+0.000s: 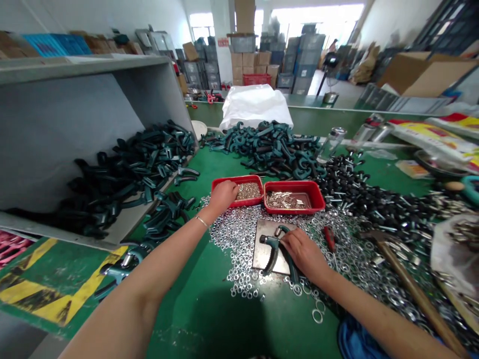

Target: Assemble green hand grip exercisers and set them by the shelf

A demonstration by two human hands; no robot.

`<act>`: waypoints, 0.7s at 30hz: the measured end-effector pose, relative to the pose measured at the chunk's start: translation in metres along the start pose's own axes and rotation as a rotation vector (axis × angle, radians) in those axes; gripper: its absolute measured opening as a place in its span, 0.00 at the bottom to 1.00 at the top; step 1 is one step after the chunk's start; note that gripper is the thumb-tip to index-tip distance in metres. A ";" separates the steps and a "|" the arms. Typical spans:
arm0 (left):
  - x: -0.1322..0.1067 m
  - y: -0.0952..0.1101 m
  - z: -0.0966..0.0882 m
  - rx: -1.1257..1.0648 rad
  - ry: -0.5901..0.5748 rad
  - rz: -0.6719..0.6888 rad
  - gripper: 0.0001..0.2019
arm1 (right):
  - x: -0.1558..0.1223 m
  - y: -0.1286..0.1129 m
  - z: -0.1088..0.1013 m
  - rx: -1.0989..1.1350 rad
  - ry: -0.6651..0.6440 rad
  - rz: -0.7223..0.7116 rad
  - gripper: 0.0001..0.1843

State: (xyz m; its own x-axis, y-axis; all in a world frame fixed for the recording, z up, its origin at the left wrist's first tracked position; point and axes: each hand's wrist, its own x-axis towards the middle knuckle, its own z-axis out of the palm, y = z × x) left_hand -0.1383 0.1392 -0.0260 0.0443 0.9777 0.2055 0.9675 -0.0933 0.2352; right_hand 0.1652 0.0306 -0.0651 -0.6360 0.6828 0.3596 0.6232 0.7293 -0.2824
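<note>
My left hand (223, 195) reaches into the left red tray (250, 203), its fingers pressed together among small brass-coloured parts (249, 190). Whatever is pinched there is too small to make out. On a square metal plate (262, 259) lies a dark teal hand tool (274, 244) with curved handles and a hooked jaw. My right hand (301, 249) grips it near the jaw, fingers closed. Beside that tray, a second red tray (321, 200) holds small silvery pins (282, 200). Silver nuts and rings (239, 239) surround the plate.
Teal tool parts (277, 142) are heaped behind the trays, and more handles (149, 164) fill the grey shelf box (157, 85) at left. Black-headed screws (355, 194), a red screwdriver (329, 238) and a wooden-handled hammer (411, 286) lie to the right. Blue cloth (357, 339) sits at the front edge.
</note>
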 end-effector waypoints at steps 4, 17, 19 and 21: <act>0.010 -0.010 0.006 0.002 -0.004 -0.065 0.18 | -0.001 0.001 0.000 0.143 0.034 0.034 0.07; 0.008 -0.016 0.018 0.007 0.017 -0.066 0.19 | -0.002 0.009 -0.003 0.039 -0.022 -0.042 0.07; 0.008 -0.016 0.019 0.013 0.023 -0.070 0.20 | -0.001 0.008 -0.004 -0.023 -0.037 -0.067 0.07; 0.008 -0.016 0.020 0.019 0.025 -0.075 0.20 | 0.002 0.005 -0.007 -0.117 -0.082 -0.110 0.08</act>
State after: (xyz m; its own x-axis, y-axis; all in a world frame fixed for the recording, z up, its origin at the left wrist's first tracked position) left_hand -0.1490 0.1525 -0.0468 -0.0345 0.9767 0.2116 0.9724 -0.0161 0.2328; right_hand 0.1704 0.0355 -0.0595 -0.7353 0.6040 0.3073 0.5936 0.7928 -0.1381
